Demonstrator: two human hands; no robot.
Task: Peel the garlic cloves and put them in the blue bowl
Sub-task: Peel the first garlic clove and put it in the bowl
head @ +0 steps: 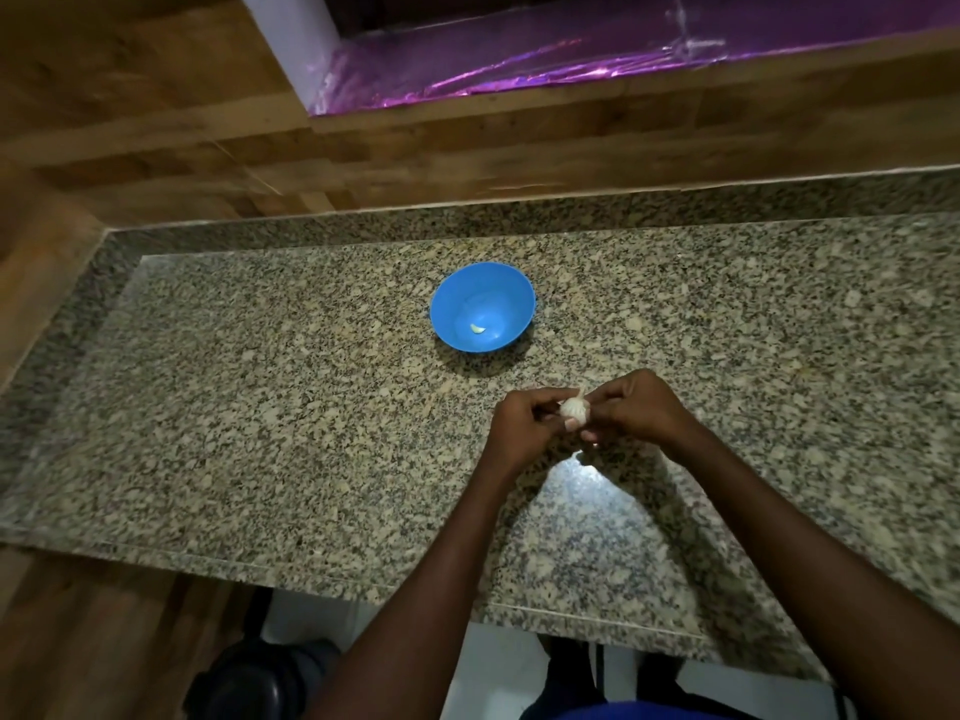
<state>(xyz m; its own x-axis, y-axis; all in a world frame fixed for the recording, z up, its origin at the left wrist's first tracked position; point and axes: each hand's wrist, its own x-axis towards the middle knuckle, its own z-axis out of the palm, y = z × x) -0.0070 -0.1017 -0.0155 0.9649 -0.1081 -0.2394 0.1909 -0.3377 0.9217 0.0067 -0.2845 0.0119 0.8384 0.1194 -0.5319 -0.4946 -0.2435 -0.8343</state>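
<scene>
Both hands working on the garlic, just above the counter.

The left hand and right hand pinch the garlic bulb between curled fingers; better to pull one clove loose gently. The blue bowl, at 11 o'clock from the hands, holds one peeled clove.

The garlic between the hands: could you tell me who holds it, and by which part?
Both hands grip the garlic bulb: left hand on its left side, right hand on its right side.
</scene>
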